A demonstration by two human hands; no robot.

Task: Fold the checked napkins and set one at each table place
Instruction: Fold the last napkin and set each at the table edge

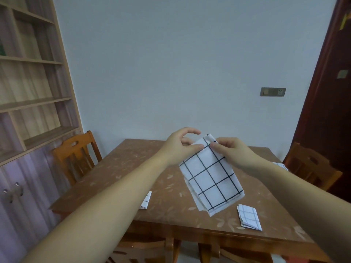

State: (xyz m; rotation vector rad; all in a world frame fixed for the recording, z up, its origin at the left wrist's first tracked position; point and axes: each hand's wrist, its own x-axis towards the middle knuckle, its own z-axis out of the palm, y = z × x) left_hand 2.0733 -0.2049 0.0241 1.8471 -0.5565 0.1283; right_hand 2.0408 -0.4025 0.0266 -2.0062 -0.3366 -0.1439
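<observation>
A white napkin with dark checks point(210, 179) hangs folded in the air above the brown table point(133, 168). My left hand point(180, 147) pinches its upper left edge. My right hand point(231, 150) pinches its top right corner. The napkin's lower end dangles just over the table top. A small folded checked napkin point(249, 216) lies near the table's front right edge. Another folded napkin point(145, 201) lies at the left side, partly hidden behind my left forearm. A third napkin point(281, 165) peeks out at the right edge, behind my right arm.
Wooden chairs stand at the table's left point(76, 154), right point(311, 166) and near side point(152, 249). A tall shelf unit point(32, 92) fills the left wall. A dark door point(330, 92) is at the right.
</observation>
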